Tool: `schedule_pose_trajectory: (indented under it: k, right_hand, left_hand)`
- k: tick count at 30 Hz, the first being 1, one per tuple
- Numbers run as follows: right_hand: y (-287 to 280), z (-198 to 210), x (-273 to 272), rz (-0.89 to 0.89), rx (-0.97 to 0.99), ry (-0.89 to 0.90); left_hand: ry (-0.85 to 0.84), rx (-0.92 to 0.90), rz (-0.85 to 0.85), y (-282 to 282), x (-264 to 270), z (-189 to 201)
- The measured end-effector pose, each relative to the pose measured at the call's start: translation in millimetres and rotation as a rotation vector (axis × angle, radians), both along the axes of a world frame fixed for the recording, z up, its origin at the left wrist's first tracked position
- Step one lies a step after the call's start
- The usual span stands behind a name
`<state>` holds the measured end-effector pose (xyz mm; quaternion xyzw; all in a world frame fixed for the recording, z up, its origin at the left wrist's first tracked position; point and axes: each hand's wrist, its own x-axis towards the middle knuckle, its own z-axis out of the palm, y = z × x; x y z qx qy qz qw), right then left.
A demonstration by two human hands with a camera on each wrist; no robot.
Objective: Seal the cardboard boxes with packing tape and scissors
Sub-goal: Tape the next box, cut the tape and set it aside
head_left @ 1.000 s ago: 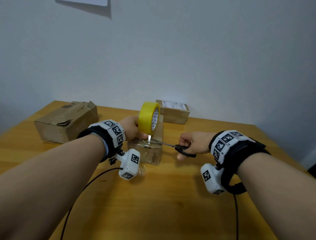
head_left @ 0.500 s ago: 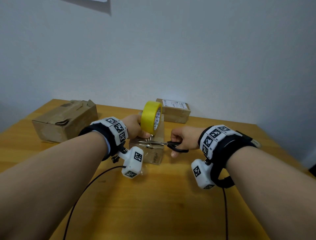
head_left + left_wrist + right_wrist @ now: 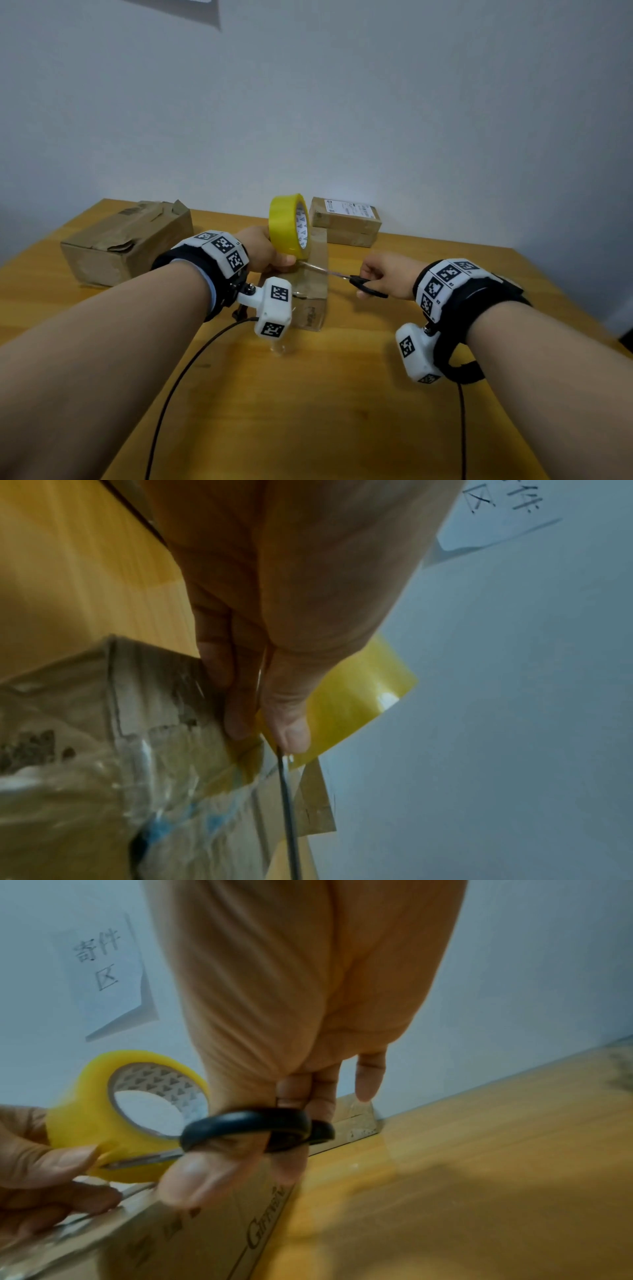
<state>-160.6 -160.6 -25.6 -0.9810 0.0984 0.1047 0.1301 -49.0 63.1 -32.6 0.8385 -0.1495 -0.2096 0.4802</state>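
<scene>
Head view: yellow tape roll [image 3: 290,226] held upright above small cardboard box [image 3: 310,291], gripped at its lower edge by left hand [image 3: 262,250]. Scissors [image 3: 356,280] in right hand [image 3: 387,278], fingers through the black loops, blades reaching left to just beneath the roll. Box sits mid-surface [image 3: 308,411]; two other boxes [image 3: 126,241] farther back

scissors [image 3: 337,274] tips hidden under tape roll [image 3: 290,226], box [image 3: 313,291] print blurred, perhaps "gifts", wall note [image 3: 191,7] cropped
</scene>
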Motion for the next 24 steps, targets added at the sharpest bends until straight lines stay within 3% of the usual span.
schedule_pose_trajectory:
  k: [3,7,10,13,15,18,21,24]
  right_hand:
    - [-13,-11,-6,-0.162,-0.037,-0.036]
    - [-14,-21,-11,-0.365,-0.231,0.053]
    - [-2,-28,-9,-0.325,-0.406,0.194]
    - [6,-28,-3,-0.29,-0.437,0.259]
    - [9,-20,-1,-0.241,-0.365,0.147]
    - [31,-5,2,-0.25,0.024,-0.127]
    - [66,2,15,-0.293,0.349,-0.093]
    - [88,-1,24,-0.287,0.338,-0.041]
  left_hand:
    - [0.009,-0.037,0.044,3,0,-2]
    - [-0.008,-0.046,0.083,6,-3,-4]
    - [0.014,-0.089,0.098,7,-4,-3]
    - [0.026,-0.12,0.1,10,-7,-2]
    - [0.021,-0.126,0.092,11,-9,-1]
    - [0.028,-0.158,0.072,12,-10,-1]
    - [0.04,-0.198,0.073,12,-10,-3]
    - [0.077,-0.242,0.081,12,-9,-5]
